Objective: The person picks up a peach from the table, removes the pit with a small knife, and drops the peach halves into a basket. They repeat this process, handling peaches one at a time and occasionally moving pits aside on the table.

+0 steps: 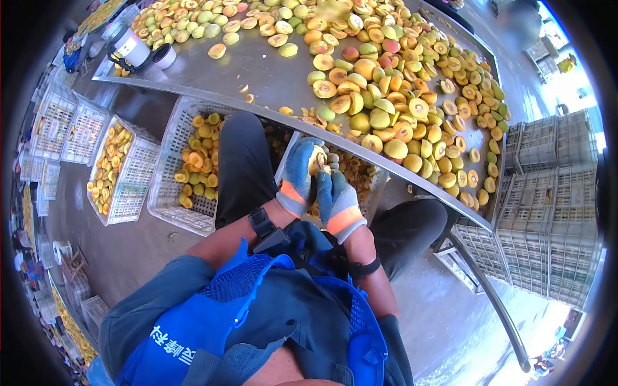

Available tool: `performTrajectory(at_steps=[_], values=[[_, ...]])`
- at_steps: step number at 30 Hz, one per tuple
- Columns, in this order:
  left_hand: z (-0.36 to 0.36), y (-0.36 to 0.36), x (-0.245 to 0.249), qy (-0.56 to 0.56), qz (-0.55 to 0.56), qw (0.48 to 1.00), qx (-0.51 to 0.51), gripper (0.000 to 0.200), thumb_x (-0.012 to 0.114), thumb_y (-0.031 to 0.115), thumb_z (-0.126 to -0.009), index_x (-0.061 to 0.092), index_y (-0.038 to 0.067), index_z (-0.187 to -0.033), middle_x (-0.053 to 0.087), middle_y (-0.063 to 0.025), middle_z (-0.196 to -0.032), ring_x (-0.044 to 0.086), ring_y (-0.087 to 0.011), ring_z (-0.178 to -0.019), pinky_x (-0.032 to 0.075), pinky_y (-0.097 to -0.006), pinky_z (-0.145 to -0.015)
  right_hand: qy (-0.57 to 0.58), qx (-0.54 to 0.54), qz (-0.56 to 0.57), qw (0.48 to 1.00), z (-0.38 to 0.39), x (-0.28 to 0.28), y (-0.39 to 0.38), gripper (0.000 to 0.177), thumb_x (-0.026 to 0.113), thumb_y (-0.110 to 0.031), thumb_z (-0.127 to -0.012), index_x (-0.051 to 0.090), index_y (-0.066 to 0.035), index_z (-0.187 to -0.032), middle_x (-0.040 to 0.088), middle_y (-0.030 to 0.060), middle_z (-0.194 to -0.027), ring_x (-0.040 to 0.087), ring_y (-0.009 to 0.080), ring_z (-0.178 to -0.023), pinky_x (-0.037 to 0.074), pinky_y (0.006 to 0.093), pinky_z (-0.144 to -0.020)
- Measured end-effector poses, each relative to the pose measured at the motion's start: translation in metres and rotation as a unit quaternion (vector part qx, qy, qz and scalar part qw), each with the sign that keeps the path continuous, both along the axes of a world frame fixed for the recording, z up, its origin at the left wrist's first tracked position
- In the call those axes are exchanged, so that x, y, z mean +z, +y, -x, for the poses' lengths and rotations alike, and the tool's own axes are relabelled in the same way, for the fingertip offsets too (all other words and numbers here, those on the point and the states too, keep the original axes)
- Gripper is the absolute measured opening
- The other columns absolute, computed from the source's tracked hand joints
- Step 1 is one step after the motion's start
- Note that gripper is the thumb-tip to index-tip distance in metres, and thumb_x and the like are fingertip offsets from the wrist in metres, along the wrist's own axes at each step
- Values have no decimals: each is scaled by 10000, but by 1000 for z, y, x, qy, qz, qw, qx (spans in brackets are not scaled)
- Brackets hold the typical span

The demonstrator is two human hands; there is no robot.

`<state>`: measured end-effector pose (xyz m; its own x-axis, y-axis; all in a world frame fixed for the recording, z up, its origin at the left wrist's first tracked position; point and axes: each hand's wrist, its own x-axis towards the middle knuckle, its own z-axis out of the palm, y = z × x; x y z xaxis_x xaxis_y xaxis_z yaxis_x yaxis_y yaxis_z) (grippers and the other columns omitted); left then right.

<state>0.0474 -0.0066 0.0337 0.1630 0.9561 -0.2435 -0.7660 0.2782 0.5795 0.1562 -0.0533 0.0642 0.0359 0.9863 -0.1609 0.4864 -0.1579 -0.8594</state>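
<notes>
Both my hands wear blue and grey gloves with orange bands and meet in front of the metal table's near edge. My left hand (297, 179) is closed around a pale yellow cut apricot (316, 159). My right hand (337, 198) has its fingers bent up against the same fruit; whether a small tool is in them is hidden. Below the hands, partly covered by them, a crate (381, 188) contains cut fruit pieces. On the metal table (257, 80) lie many apricots, whole and halved, some halves with the stone showing.
Beside my left leg stands a white crate (168, 145) of apricot halves, and farther left another filled crate (136, 172). A dark cup (163, 56) and a white-and-grey container (127, 48) sit on the table's left. Stacked crates (547, 212) rise at right, near a metal table leg (492, 305).
</notes>
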Motion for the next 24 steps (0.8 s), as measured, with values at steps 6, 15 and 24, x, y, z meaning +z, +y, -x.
performTrajectory(at_steps=[6,15,24], values=[[-4,-4,-3,141,-83,986,19,142,498,183,-1045,537,80,-1134,587,-69,-1043,658,-204,-950,561,-344,-861,-19,-2,-25,1000,1,-10,4,353,510,-276,-1052,605,49,-1154,667,344,-896,657,518,-908,527,520,-731],[-4,-9,0,262,-164,949,65,157,488,220,-1046,549,96,-1121,580,-68,-997,660,-197,-865,573,-340,-797,3,4,-31,1000,2,-8,1,345,510,-262,-1051,605,41,-1187,677,328,-873,662,518,-888,529,513,-720],[-4,-1,8,105,-16,994,4,277,500,329,-1038,569,72,-1115,622,-79,-1000,686,-237,-840,594,-381,-779,80,13,-11,997,2,-10,-7,323,503,-243,-1067,612,48,-1151,696,208,-846,689,277,-762,530,391,-674]])
